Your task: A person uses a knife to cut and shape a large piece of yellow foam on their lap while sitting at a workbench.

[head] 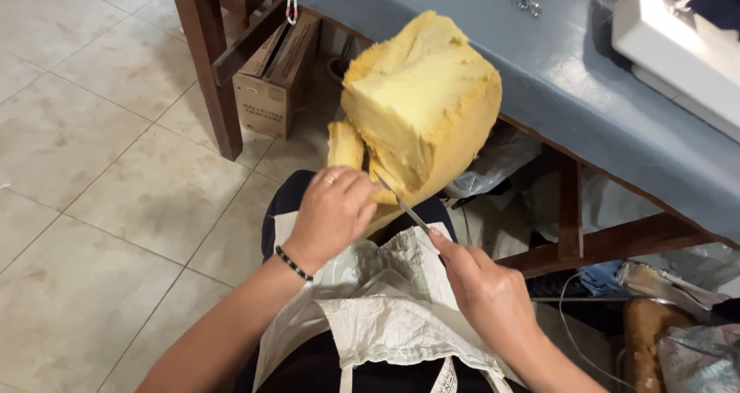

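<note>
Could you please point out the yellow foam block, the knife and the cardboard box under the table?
Yellow foam block (420, 104), head view, on its broad cut face.
Knife (406, 208), head view, on the bare blade between the hands.
Cardboard box (266, 107), head view, on its front side.

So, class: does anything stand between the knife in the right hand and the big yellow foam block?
Nothing visible does. The right hand holds the thin metal knife, whose tip reaches the yellow foam block, steadied by the left hand.

yellow foam block (420, 104), grey-blue tablecloth (586, 92), white cloth (385, 316)
</note>
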